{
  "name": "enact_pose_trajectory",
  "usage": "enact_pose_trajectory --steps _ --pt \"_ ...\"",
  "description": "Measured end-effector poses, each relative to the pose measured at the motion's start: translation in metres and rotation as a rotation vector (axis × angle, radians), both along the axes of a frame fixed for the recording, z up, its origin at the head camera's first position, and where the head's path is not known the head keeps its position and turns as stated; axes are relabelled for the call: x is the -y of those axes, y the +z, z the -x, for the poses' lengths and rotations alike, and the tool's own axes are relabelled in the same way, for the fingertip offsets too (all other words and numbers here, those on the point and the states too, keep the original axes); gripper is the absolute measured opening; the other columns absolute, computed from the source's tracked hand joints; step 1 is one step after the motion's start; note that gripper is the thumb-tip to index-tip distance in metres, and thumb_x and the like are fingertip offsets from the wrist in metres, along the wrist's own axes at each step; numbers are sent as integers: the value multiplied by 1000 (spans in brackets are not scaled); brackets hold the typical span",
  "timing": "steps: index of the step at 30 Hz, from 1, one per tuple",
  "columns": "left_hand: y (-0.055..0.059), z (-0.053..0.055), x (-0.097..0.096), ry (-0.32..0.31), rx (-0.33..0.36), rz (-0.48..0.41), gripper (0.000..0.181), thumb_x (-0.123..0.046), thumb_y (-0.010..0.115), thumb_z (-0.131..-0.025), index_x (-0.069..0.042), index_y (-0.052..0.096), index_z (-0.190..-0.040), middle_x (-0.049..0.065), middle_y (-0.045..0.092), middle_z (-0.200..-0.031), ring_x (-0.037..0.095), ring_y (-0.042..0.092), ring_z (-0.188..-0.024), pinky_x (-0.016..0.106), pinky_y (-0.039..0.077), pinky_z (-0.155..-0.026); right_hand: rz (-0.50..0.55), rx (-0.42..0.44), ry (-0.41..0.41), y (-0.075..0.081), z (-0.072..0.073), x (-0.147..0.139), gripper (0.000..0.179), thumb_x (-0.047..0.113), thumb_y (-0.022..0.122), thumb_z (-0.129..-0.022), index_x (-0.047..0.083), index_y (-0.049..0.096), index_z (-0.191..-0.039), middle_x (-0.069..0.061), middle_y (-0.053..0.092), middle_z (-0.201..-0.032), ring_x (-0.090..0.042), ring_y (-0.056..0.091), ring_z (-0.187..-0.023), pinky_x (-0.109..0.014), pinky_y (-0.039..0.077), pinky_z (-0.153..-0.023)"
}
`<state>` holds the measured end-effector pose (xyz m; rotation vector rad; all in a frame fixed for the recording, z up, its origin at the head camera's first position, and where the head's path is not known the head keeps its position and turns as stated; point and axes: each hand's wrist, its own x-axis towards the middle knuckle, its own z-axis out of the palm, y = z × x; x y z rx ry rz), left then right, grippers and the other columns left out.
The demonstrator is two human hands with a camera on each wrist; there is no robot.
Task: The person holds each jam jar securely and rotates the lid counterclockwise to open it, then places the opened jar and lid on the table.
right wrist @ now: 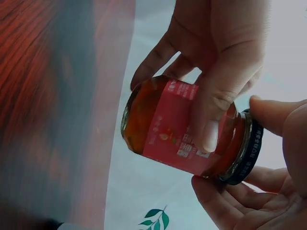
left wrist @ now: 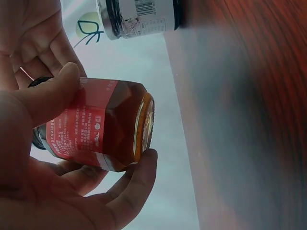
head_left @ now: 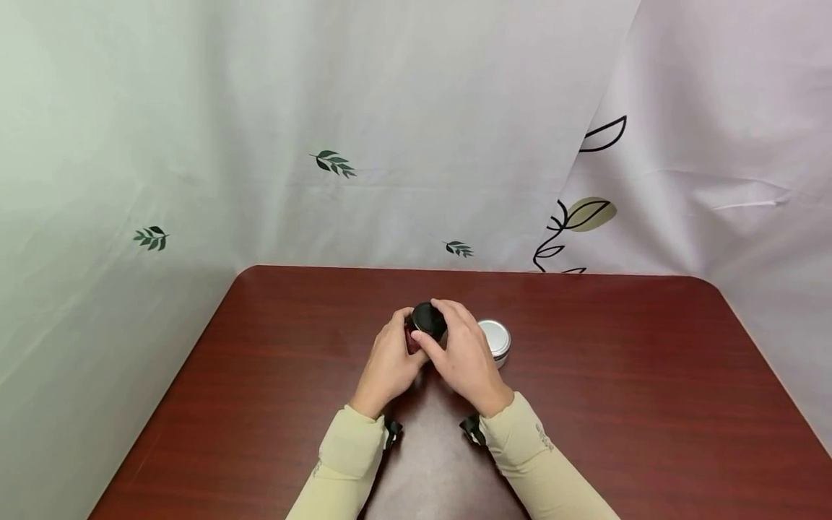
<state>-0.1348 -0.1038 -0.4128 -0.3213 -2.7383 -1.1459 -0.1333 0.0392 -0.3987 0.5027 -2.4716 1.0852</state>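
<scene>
Both hands are around a glass jam jar with a red label, amber contents and a black lid. My left hand grips the jar's body, its thumb across the label in the right wrist view. My right hand holds the lid end, with thumb and fingers at the black lid's rim. In both wrist views the jar is tilted and its base shows above the table. Part of the label is hidden behind the fingers.
A second jar with a silver-white lid stands on the red-brown table, just right of my right hand. Its barcode label shows in the left wrist view. Behind the table hangs a pale curtain with leaf prints.
</scene>
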Motion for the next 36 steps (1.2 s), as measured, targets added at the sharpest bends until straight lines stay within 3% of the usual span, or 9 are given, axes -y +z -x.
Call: enact_pose_trajectory --steps 9,18,28,36 --pt "2 -1 2 -7 -26 48 59 -24 71 -82 -5 42 -131 10 56 -118 27 51 -109 43 42 -88 11 -39 -39 0 0 2 54 41 69 -81 3 60 -119 -5 58 -115 -17 54 -107 -34 45 -87" --pt "2 -2 3 -50 -81 105 56 -24 71 -83 -6 45 -128 7 57 -114 26 51 -105 40 44 -85 -44 -81 -34 0 1 -1 53 37 72 -79 0 62 -116 -9 61 -112 -21 57 -105 -35 47 -85" --pt "2 -2 4 -63 -108 104 53 -20 71 -82 -9 45 -127 4 57 -109 24 51 -105 38 44 -83 -39 -117 -10 -1 2 -2 52 35 73 -78 1 62 -115 -8 62 -112 -20 56 -104 -36 47 -84" --pt "1 0 4 -83 -122 112 52 -22 70 -83 -9 46 -127 2 57 -103 25 50 -103 37 43 -82 -21 -160 54 -3 6 -7 49 31 74 -79 1 63 -115 -9 62 -109 -21 57 -100 -35 48 -83"
